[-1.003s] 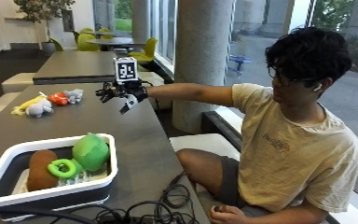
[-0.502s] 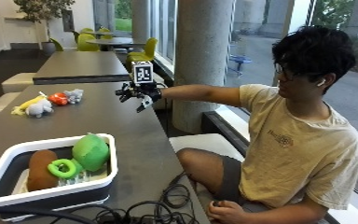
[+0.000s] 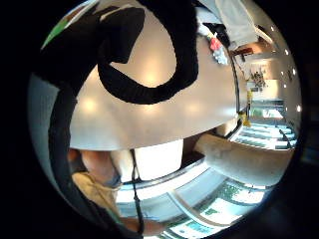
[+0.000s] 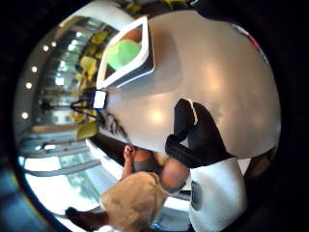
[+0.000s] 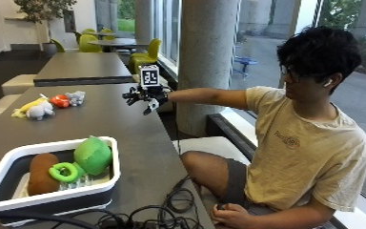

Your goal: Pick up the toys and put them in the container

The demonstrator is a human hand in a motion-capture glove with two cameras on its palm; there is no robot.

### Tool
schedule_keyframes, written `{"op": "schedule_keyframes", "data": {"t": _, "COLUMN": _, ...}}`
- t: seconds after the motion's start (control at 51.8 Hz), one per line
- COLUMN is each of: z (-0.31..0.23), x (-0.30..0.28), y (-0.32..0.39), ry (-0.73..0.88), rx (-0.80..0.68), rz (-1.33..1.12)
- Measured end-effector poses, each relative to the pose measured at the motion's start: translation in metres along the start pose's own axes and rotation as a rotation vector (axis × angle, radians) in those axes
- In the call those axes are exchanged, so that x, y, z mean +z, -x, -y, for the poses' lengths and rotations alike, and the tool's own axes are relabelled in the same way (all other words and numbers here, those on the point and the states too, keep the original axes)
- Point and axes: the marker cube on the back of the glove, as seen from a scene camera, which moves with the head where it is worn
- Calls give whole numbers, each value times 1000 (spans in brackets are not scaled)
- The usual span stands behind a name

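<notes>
**Gloved hand held out above the desk, toys split between container and far end**

A person seated at the long grey desk [image 5: 138, 143] stretches the right arm out over its surface. The black-gloved right hand [image 5: 144, 97] hangs in the air above the desk, touching nothing; its fingers [image 5: 132, 95] are spread and relaxed, holding no toy. The thumb-side palm view shows a gloved finger [image 4: 195, 135] lying loose over bare desk surface.

The white rectangular container with a dark lower band [image 5: 5, 164] stands at the near end of the desk, well apart from the hand. Inside it lie a round green plush toy [image 5: 93, 155], a brown oblong plush toy [image 5: 41, 172] and a bright green ring toy [image 5: 63, 171] resting between them, touching both.

At the far end of the desk, a small cluster of toys lies outside the container: a yellow plush toy [image 5: 28, 107], a pale grey plush animal [image 5: 41, 111] just beside it, a red-orange toy [image 5: 60, 100] and a second grey plush animal [image 5: 76, 98]. The hand is nearer to this cluster than to the container.

Black cables [image 5: 164, 210] are coiled on the near edge of the desk beside the container.
</notes>
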Motion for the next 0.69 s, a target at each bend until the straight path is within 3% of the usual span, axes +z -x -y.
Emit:
{"op": "schedule_keyframes", "data": {"t": 0.212, "z": -2, "x": -7, "y": -9, "ry": 10, "rx": 14, "rz": -124}}
{"op": "schedule_keyframes", "data": {"t": 0.289, "z": -4, "x": -6, "y": -1, "ry": 1, "rx": 71, "rz": -38}}
{"op": "schedule_keyframes", "data": {"t": 0.386, "z": -4, "x": -11, "y": -7, "ry": 1, "rx": 24, "rz": -107}}
{"op": "schedule_keyframes", "data": {"t": 0.502, "z": -5, "x": -11, "y": 8, "ry": -21, "rx": 116, "rz": -3}}
{"op": "schedule_keyframes", "data": {"t": 0.617, "z": -8, "x": -18, "y": -13, "ry": -16, "rx": 76, "rz": -149}}
{"op": "schedule_keyframes", "data": {"t": 0.694, "z": -7, "x": -15, "y": -9, "ry": -18, "rx": 29, "rz": -107}}
